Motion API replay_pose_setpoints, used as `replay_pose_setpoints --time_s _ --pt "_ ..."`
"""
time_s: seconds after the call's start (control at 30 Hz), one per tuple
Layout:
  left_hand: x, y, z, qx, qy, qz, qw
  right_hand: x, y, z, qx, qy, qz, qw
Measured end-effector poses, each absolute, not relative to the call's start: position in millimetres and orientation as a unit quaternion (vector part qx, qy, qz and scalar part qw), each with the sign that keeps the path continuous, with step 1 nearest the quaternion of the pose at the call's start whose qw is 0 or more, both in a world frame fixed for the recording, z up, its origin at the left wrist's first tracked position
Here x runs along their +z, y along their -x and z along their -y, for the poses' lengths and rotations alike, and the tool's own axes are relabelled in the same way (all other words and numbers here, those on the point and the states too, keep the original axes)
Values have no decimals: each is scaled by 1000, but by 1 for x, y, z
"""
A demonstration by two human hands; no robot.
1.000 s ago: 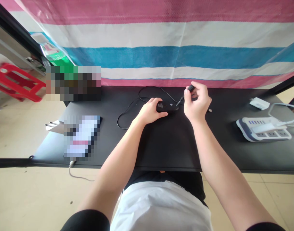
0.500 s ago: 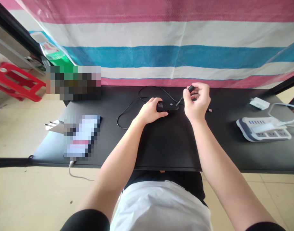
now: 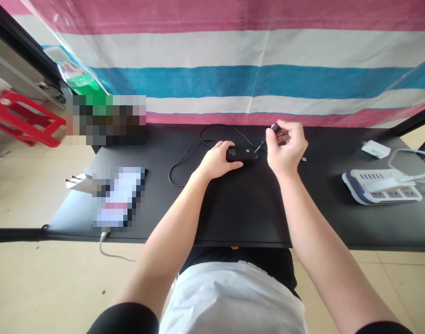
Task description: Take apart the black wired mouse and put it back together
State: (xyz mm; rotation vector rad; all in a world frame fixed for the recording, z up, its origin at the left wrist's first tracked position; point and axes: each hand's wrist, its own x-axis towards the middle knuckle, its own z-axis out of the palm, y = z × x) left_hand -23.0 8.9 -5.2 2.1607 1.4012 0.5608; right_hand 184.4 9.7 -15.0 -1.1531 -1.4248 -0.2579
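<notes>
A black corded computer mouse (image 3: 247,152) lies upside down on the black table, its label and a pale round spot facing up. My left hand (image 3: 219,161) grips its left end between thumb and fingers. In my right hand (image 3: 285,144) is a small screwdriver (image 3: 261,146) with a dark handle, pinched between thumb and fingers. Its shaft slants down to the left, and the tip meets the right end of the mouse's underside. Whether the tip sits in a screw is too small to tell.
The mouse's thin cable (image 3: 177,163) loops behind my left hand, and a USB plug (image 3: 304,159) lies right of my right hand. A power strip (image 3: 382,187) and white charger (image 3: 375,149) stand at right. At left are a blurred phone (image 3: 119,197), another charger (image 3: 80,182) and a green-labelled bottle (image 3: 85,83).
My right hand has shifted and turned slightly to the right around the screwdriver handle. The screwdriver tip, the mouse and my left hand stay in place.
</notes>
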Motion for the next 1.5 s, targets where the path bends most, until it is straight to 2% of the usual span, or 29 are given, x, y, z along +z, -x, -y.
replay_pose_setpoints --time_s 0.3,0.63,1.03,1.5 --pt "-6 23 -10 206 -794 -516 247 -15 -180 -8 -84 486 620 610" --pt "-7 24 -10 210 -794 -514 247 -12 -183 -10 -145 498 596 613" --pt "-6 24 -9 206 -794 -516 248 -14 -185 -9 -131 510 615 587" --pt "-7 24 -10 213 -793 -513 250 -9 -180 -8 -122 509 600 605"
